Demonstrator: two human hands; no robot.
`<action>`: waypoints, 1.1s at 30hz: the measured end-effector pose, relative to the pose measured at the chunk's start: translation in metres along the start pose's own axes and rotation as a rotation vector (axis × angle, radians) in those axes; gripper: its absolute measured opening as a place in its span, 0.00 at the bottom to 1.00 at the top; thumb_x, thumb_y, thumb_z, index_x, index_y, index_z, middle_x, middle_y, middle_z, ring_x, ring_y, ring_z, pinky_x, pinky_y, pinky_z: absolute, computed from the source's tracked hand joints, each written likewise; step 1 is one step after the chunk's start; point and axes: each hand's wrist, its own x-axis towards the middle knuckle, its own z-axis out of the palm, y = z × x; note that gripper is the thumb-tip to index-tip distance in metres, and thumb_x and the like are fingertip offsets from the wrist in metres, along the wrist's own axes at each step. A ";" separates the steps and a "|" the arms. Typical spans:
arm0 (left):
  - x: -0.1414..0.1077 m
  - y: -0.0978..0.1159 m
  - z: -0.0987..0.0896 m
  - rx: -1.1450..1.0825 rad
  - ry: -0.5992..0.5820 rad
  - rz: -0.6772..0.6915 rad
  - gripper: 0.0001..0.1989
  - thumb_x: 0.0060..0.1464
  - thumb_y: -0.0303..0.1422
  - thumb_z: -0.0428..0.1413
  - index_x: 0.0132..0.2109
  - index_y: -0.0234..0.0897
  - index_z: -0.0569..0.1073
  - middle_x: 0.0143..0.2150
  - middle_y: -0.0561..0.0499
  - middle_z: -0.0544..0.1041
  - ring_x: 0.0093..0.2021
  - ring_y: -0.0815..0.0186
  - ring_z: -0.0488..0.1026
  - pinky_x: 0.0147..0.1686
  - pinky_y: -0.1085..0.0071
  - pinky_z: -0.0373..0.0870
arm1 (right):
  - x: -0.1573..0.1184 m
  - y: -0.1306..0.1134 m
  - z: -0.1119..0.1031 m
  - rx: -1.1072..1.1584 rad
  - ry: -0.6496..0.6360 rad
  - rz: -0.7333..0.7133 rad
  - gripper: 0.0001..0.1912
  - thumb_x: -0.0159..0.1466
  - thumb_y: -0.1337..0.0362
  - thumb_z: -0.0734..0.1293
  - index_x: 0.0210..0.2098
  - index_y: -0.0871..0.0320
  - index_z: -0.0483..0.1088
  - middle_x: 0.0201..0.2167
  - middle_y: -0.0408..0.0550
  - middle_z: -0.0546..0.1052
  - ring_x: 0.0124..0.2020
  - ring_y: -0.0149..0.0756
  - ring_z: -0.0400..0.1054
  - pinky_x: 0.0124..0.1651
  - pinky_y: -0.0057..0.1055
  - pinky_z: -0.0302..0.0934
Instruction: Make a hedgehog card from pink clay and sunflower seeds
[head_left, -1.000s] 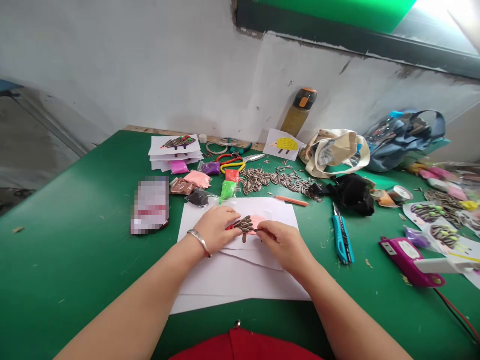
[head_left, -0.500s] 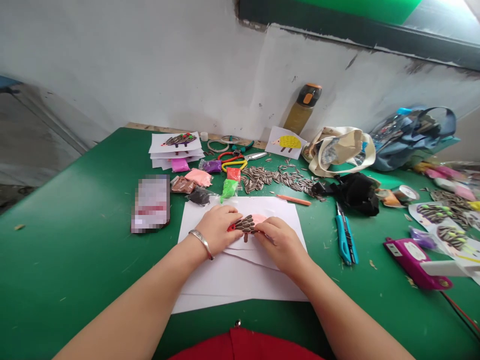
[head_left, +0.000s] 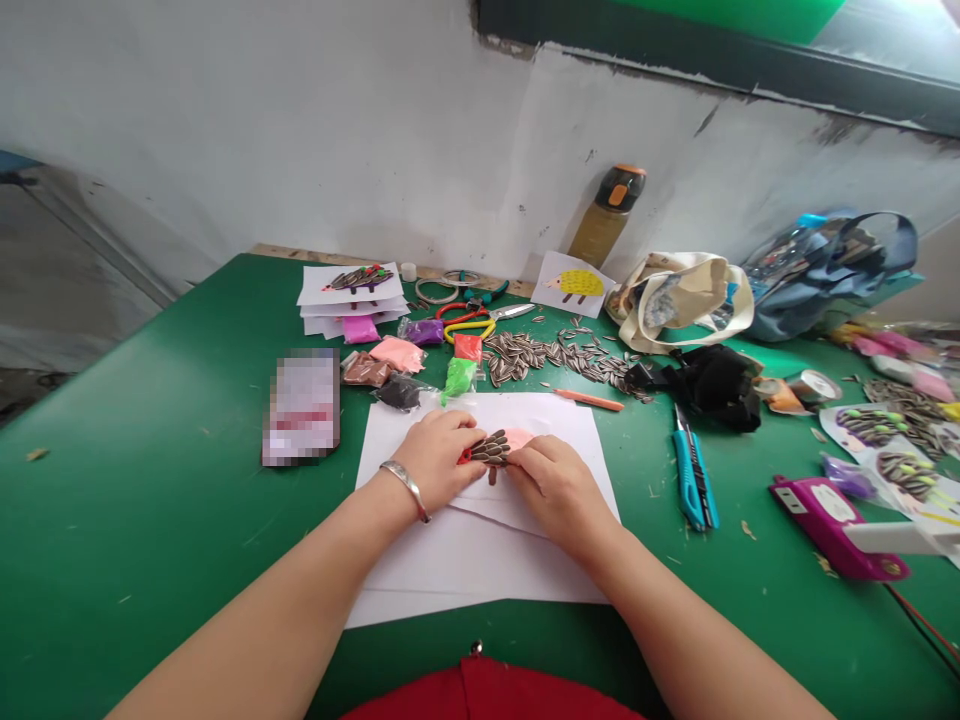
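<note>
A small hedgehog picture lies on white paper (head_left: 427, 560), with a pink clay body (head_left: 519, 437) and a brown leg below. Overlapping striped sunflower seeds (head_left: 491, 448) cover its left part, beside a bit of red. My left hand (head_left: 439, 455) lies on the paper at the picture's left side, fingers and thumb apart, holding nothing. From the right, my right hand (head_left: 553, 485) pinches at the edge of the seed rows with thumb and forefinger. What looks like a sunflower seed is between those fingertips, mostly hidden by them.
Loose sunflower seeds (head_left: 517, 357) lie behind the paper, near bagged clay (head_left: 397, 354), scissors (head_left: 487, 322) and an orange pencil-like stick (head_left: 589, 400). To the right are a blue utility knife (head_left: 694, 475) and a magenta device (head_left: 836, 525). A phone-like blurred object (head_left: 301, 408) lies left.
My right fingertips have shifted slightly left against the seed rows. My left hand stays almost where it was on the paper.
</note>
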 end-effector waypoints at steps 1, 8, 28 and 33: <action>0.000 0.000 0.000 0.000 0.001 0.001 0.08 0.51 0.33 0.56 0.38 0.41 0.78 0.41 0.49 0.71 0.41 0.61 0.66 0.43 0.65 0.63 | 0.000 -0.001 0.000 -0.015 0.002 -0.001 0.12 0.67 0.68 0.58 0.34 0.57 0.73 0.31 0.48 0.71 0.34 0.35 0.62 0.39 0.31 0.56; 0.000 0.000 0.001 0.016 -0.001 0.004 0.08 0.51 0.34 0.56 0.39 0.41 0.78 0.41 0.49 0.71 0.42 0.60 0.66 0.44 0.64 0.62 | 0.000 -0.002 0.003 -0.074 0.008 -0.015 0.13 0.67 0.67 0.58 0.34 0.59 0.74 0.30 0.50 0.71 0.34 0.35 0.62 0.39 0.31 0.55; 0.001 0.000 0.002 0.025 0.013 0.008 0.09 0.54 0.37 0.56 0.39 0.40 0.78 0.40 0.49 0.71 0.42 0.61 0.66 0.45 0.64 0.62 | -0.002 0.009 -0.001 -0.018 -0.053 0.068 0.12 0.65 0.67 0.60 0.29 0.59 0.72 0.27 0.48 0.70 0.32 0.34 0.62 0.36 0.30 0.54; 0.001 0.000 0.003 0.035 0.017 -0.008 0.09 0.54 0.36 0.56 0.40 0.42 0.78 0.42 0.49 0.71 0.43 0.60 0.66 0.47 0.63 0.62 | -0.001 0.009 0.001 -0.076 -0.063 0.064 0.13 0.66 0.66 0.60 0.27 0.59 0.71 0.26 0.48 0.70 0.31 0.33 0.62 0.36 0.29 0.53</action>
